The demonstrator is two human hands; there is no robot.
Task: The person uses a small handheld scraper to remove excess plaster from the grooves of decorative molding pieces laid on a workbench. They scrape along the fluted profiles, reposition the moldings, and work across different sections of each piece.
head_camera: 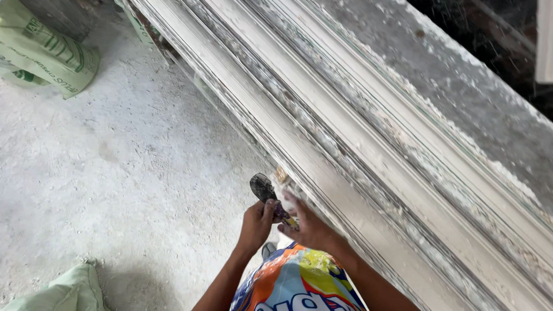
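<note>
My left hand [257, 223] grips the handle of a small scraper-like tool whose dark, plaster-caked blade [262, 187] points up and away from me. My right hand [308, 224] is closed around the same tool's purple and yellow handle [285, 216], right against the near edge of a long white plaster moulding [362, 152]. The moulding runs diagonally from the upper left to the lower right, with several ridges and grooves along it. My brightly coloured shorts [299, 291] show below my hands.
A dusty white concrete floor [104, 168] spreads to the left. A green printed sack [35, 49] lies at the upper left and a pale green bag [63, 292] at the bottom left. A grey plaster-crusted slab [463, 82] lies beyond the moulding.
</note>
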